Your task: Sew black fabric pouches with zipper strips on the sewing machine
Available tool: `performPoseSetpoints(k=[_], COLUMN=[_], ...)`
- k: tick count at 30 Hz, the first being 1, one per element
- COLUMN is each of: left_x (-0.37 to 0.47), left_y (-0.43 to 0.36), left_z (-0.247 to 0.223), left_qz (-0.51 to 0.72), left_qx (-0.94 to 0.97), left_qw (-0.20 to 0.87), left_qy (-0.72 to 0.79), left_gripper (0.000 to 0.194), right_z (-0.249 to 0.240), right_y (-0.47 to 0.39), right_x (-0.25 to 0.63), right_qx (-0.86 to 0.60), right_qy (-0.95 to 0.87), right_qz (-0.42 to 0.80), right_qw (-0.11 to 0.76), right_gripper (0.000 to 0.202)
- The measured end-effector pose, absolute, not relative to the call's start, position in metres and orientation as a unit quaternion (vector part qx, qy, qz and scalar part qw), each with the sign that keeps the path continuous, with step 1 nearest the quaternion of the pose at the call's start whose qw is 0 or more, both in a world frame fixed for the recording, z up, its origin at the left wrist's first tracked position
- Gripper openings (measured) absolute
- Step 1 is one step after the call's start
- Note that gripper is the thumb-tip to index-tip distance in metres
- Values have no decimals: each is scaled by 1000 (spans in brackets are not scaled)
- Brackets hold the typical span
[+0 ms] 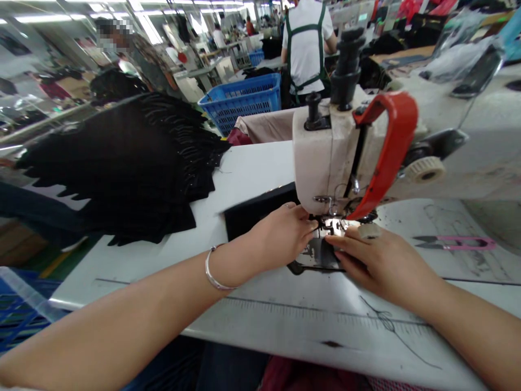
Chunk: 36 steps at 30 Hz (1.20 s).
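Observation:
Beside the needle area of a white sewing machine, my left hand is closed, its bent fingers on the edge of a black fabric piece. That piece lies flat and passes partly behind the hand and the machine head. My right hand reaches in from the other side, fingers stretched out over the metal plate. Its fingertips are close to the lit presser foot. Whether fabric lies under the right fingertips is hidden. A red curved guard stands above the right hand.
Pink-handled thread snips lie right of my right hand. Loose dark thread rests on the table near a printed ruler. A large stack of black cut pieces covers the left. Behind are a blue basket and a person's back.

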<state>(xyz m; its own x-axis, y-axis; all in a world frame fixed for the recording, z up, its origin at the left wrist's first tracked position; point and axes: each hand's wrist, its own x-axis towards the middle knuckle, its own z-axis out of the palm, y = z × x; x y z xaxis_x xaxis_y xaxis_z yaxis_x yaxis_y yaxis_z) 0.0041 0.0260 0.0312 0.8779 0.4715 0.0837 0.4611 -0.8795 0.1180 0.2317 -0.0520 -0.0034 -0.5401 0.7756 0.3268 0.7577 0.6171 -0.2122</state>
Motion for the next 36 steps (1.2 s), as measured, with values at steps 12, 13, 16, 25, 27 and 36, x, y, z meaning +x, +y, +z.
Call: performPoseSetpoints(k=[12,13,16,25,27,36], left_x=[-15,-15,-15,-6,-2,-1], left_y=[10,8,6,-3,-12,-30], left_z=[16,13,9,12,11,19], left_qz=[83,93,106,121,129,112], left_qx=[964,961,956,959,956,959], left_qw=[92,96,103,55,26,-10], left_qy=[234,243,252,252,261,260], left_gripper=[38,38,38,35,32,34], right_z=[-4,-4,-3,1,0,0], right_y=[-55,-55,-55,-54,-54,-53], right_x=[229,229,228,228,230,239], right_qx=[-428,-428,-428,-431,-425,-403], right_qy=[-882,-882,-881,-881,-882,-887], right_qz=[16,20,23,-1,5,75], right_qw=[197,199,203,197,201,214], right_gripper=[34,34,32,34,33,30])
